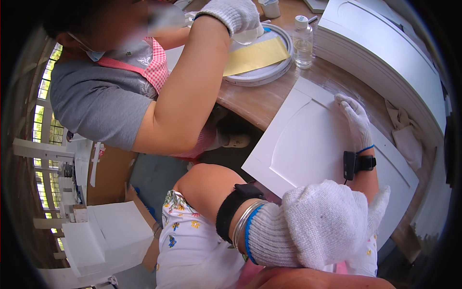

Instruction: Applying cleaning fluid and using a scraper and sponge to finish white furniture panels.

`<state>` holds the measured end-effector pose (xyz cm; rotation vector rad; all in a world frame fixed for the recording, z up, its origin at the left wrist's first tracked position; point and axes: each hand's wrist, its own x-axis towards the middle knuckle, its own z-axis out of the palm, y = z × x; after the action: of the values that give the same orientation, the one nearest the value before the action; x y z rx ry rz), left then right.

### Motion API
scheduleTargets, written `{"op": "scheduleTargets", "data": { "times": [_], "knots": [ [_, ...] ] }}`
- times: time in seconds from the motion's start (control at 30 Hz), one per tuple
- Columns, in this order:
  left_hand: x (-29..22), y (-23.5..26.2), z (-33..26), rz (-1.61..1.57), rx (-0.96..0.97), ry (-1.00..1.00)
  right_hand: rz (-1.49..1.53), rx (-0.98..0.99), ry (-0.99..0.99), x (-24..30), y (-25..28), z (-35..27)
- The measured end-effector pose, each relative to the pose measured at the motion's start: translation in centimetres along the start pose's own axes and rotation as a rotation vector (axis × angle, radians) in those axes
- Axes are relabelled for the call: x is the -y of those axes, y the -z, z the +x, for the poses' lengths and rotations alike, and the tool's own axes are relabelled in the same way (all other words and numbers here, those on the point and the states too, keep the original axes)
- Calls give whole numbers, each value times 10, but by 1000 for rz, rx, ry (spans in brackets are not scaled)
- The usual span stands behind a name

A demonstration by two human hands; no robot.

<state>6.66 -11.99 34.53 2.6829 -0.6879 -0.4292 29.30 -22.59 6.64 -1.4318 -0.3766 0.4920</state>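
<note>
Crowding the white panel (313, 144): water bottle (303, 41), a co-worker's arm (187, 91).

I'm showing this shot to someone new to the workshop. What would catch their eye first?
The big white-gloved left hand fills the lower foreground, raised close to the camera. Behind it, the gloved right hand lies flat on a white panelled door on the wooden table. At upper left, a co-worker's gloved hand works over a round white frame.

clear plastic bottle (303, 42) (white cap, pale label band) upright on table, beside round white frame (276, 70).
</note>
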Motion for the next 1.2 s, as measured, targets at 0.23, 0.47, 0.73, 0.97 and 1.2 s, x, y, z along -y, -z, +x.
{"op": "scheduleTargets", "data": {
  "times": [0.23, 0.47, 0.73, 0.97, 1.2],
  "knots": [
    [3, -7, -7, -8, 92, 68, 16, 39, 2, -8, -6, 7],
    [-8, -28, 9, -175, -109, -29, -10, 57, 27, -14, -8, 15],
    [-14, -13, 4, -96, -52, 32, -27, 22, 11, -11, 3, 9],
    [-11, 1, -4, -24, -39, 71, -26, 10, 19, -6, 9, 5],
    [34, -30, -7, 21, -146, 48, -10, 32, 24, -6, -7, 11]
  ]
}}
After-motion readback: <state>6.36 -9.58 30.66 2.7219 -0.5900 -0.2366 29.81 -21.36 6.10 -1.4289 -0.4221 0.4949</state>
